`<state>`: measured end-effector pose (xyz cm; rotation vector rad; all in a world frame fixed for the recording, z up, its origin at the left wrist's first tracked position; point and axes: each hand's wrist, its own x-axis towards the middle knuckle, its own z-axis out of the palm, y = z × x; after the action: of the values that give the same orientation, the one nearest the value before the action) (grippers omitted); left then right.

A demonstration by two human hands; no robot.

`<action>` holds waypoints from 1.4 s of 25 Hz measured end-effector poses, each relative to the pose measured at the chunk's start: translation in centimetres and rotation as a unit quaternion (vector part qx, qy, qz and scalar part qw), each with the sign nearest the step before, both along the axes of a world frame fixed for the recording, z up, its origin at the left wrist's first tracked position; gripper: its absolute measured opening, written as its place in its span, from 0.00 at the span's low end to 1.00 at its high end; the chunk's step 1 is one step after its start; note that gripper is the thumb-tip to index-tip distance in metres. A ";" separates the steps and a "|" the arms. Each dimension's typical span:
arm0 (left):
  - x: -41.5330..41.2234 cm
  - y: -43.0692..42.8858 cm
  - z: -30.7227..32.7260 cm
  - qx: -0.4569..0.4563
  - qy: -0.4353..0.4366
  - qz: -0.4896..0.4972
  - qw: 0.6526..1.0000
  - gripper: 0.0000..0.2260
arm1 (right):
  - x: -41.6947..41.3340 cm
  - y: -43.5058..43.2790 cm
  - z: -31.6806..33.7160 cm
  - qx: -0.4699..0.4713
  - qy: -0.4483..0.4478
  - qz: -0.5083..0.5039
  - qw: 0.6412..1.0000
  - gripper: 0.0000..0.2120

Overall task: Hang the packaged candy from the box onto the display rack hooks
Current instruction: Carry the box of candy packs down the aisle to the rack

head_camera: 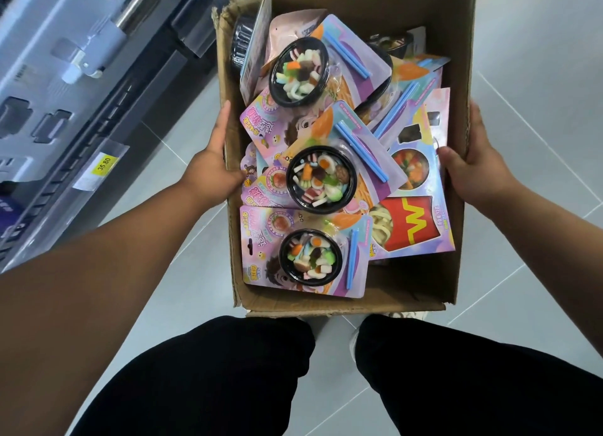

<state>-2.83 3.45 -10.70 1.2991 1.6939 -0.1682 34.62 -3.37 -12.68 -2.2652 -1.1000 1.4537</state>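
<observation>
Both hands carry the cardboard box (326,300): the left hand (212,161) pinches its left wall, thumb inside over the rim, and the right hand (473,165) grips the right wall the same way. The candy packs (321,178) lie loosely piled inside, blisters up, with a bowl pack (306,256) nearest and a fries pack (414,227) at the right. The display rack (65,93), with a yellow price tag (104,166), stands at the left. Nothing seems hung yet. Best to set the box down level beside the rack so the pile does not slide, then lift the top pack by its hang hole
</observation>
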 end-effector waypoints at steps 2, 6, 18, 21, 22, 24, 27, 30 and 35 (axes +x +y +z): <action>0.2 0.1 0.0 0.002 0.006 -0.008 1.000 0.47 | 0.3 0.2 0.0 0.017 -0.004 0.019 1.000 0.34; 0.5 0.3 0.7 0.014 0.012 0.003 1.000 0.46 | 0.5 0.4 0.9 0.025 0.013 0.042 0.999 0.35; 4.4 4.0 16.4 0.076 -0.037 -0.038 0.996 0.51 | 5.0 0.9 16.7 0.072 0.008 0.007 0.997 0.33; 6.5 5.5 24.8 0.082 -0.047 -0.056 0.994 0.51 | 7.0 0.6 25.2 0.083 0.016 -0.025 0.996 0.33; 7.3 5.9 27.5 0.081 -0.053 -0.064 0.993 0.50 | 7.8 0.4 27.9 0.084 0.020 -0.035 0.996 0.33; 9.0 6.8 33.1 0.092 -0.055 -0.077 0.991 0.49 | 9.4 0.5 33.6 0.093 0.027 -0.050 0.994 0.33; 12.4 7.7 42.0 0.119 -0.074 -0.098 0.985 0.50 | 12.8 0.1 42.4 0.109 0.030 -0.067 0.991 0.34; 15.6 8.8 48.8 0.129 -0.105 -0.120 0.979 0.51 | 16.5 -0.2 49.5 0.137 0.048 -0.064 0.987 0.33; 23.2 11.7 55.9 0.158 -0.144 -0.163 0.963 0.51 | 23.8 0.6 58.4 0.160 0.048 -0.098 0.981 0.31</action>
<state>20.35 15.14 45.20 1.7471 1.2854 0.1034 58.37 -2.78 45.75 -1.9940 -0.9698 1.1984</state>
